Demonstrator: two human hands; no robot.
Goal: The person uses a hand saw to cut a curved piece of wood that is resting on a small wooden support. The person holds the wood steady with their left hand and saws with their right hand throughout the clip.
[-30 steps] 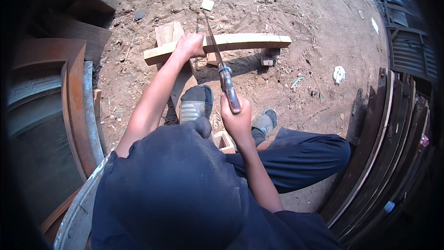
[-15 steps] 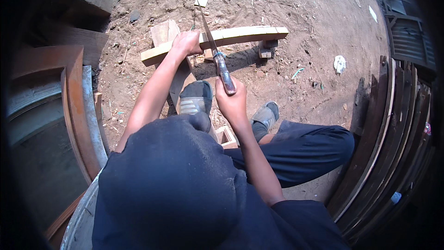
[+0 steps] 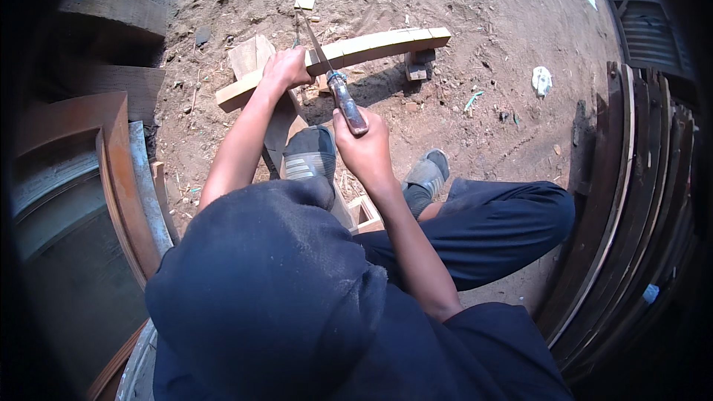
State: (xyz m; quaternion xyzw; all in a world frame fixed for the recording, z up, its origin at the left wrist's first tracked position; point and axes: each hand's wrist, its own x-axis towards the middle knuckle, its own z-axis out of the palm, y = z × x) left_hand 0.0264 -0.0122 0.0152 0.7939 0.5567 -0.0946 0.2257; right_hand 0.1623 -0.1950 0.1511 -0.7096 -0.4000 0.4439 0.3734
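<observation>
Now the saw [image 3: 341, 92] reaches further forward over the curved wooden beam [image 3: 386, 43].
Over the last second the right hand [image 3: 365, 141], wrapped around the handle, has pushed away from the body, bringing the handle just beside the wood, which suggests a forward stroke near its end; the left hand [image 3: 288, 68] grasps the beam, lying across a plank [image 3: 247, 56] and a block [image 3: 418, 67]. Cut depth cannot be told.
</observation>
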